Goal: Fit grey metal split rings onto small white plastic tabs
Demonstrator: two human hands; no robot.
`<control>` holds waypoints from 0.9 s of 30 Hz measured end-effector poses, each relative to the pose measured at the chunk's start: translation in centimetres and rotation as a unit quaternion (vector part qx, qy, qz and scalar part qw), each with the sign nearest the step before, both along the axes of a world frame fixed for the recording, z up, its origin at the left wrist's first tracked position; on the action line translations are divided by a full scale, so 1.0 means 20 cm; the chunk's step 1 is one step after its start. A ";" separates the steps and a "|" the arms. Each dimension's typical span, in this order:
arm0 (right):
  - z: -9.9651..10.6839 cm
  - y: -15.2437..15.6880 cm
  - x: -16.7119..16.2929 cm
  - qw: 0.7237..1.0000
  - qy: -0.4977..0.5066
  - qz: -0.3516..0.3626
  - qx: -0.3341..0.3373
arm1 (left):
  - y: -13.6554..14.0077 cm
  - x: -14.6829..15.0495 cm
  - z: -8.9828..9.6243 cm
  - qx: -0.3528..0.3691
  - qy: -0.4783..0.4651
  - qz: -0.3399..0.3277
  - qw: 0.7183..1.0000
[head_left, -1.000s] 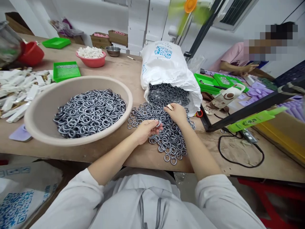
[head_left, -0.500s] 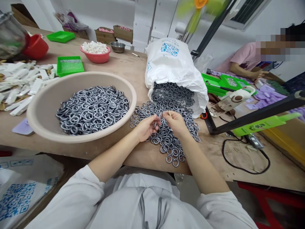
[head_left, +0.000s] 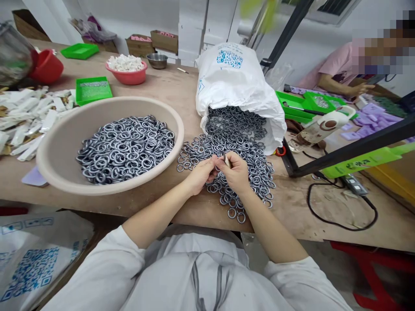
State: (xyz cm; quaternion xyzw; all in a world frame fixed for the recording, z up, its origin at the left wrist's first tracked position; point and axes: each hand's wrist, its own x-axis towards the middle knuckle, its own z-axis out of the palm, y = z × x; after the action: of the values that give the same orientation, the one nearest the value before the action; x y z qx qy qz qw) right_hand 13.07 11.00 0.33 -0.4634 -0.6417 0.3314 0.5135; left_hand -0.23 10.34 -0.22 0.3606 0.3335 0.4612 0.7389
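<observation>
Over a heap of loose grey rings [head_left: 231,199], my two hands meet at the fingertips. My left hand [head_left: 201,173] is closed, pinching a grey ring that the fingers mostly cover. Thumb and forefinger of my right hand [head_left: 237,172] grip a small, thin blade-like tool [head_left: 227,161]; its working end is hidden by the fingers. Behind the hands, a white sack [head_left: 233,82] lies with its mouth toward me, more rings spilling out. At left stands a big beige basin [head_left: 61,168] holding a mound of the same rings.
White pieces [head_left: 27,108] lie piled at far left near a green tray [head_left: 94,91] and a red bowl [head_left: 127,77]. On the right are a black metal frame [head_left: 343,153], a bottle [head_left: 319,129], and a power strip [head_left: 355,185] with its cable. Another person [head_left: 337,71] sits beyond.
My hands have come together, and the left fingers have closed further around the ring. The tool in my right hand now shows its flat side. The view has shifted slightly.
</observation>
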 end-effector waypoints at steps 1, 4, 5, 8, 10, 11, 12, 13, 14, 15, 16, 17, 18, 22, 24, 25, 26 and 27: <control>0.00 0.00 0.00 1.000 0.011 0.003 -0.006 | 0.00 0.00 0.00 0.005 0.002 0.005 1.000; -0.01 0.01 0.00 0.998 0.028 0.041 -0.025 | -0.01 0.00 0.00 0.008 -0.006 0.032 0.999; 0.00 0.01 0.01 0.998 0.027 0.056 -0.026 | -0.01 0.00 0.00 0.005 -0.010 0.041 0.999; -0.01 0.01 0.01 0.996 0.019 0.084 -0.017 | -0.01 0.01 0.01 -0.003 -0.012 0.059 0.998; -0.01 0.00 0.00 0.997 0.036 0.069 -0.025 | -0.02 0.02 0.01 -0.001 0.002 0.070 0.998; -0.02 0.00 -0.01 0.997 0.048 0.056 -0.032 | -0.02 0.02 0.01 0.003 0.011 0.075 0.997; -0.02 0.00 -0.02 0.997 0.059 0.042 -0.036 | -0.03 0.03 0.01 0.009 0.018 0.080 0.997; -0.02 0.00 -0.03 0.997 0.066 0.033 -0.039 | -0.03 0.03 0.01 0.014 0.022 0.083 0.996; -0.02 0.00 -0.03 0.996 0.067 0.029 -0.042 | -0.03 0.03 0.01 0.017 0.019 0.082 0.996; -0.02 0.00 -0.03 0.997 0.064 0.028 -0.043 | -0.04 0.03 0.01 0.016 0.012 0.076 0.997; -0.02 0.00 -0.03 0.997 0.056 0.029 -0.044 | -0.04 0.03 0.02 0.010 0.003 0.065 0.998; -0.01 0.01 -0.02 0.998 0.044 0.028 -0.042 | -0.04 0.02 0.02 0.001 -0.008 0.052 0.999; 0.00 0.00 -0.01 0.999 0.026 0.025 -0.033 | -0.03 0.02 0.03 -0.011 -0.019 0.040 0.999; 0.03 -0.03 0.03 0.987 -0.146 0.016 0.063 | -0.03 0.00 0.04 -0.057 -0.045 0.025 0.997; 0.04 -0.06 0.04 0.967 -0.234 0.017 0.102 | -0.03 0.00 0.05 -0.071 -0.052 0.034 0.996; 0.04 -0.07 0.03 0.958 -0.262 0.016 0.112 | -0.03 0.00 0.05 -0.074 -0.054 0.039 0.995; 0.04 -0.07 0.03 0.953 -0.280 0.015 0.117 | -0.03 0.01 0.05 -0.076 -0.056 0.043 0.995; 0.04 -0.08 0.03 0.949 -0.290 0.013 0.120 | -0.03 0.01 0.05 -0.077 -0.056 0.045 0.994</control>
State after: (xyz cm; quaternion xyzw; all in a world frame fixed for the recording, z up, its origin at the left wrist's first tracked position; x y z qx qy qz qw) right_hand 13.61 9.44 1.06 -0.4658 -0.8040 0.1097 0.3529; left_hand -0.05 9.67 0.74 0.2606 0.3419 0.4866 0.7605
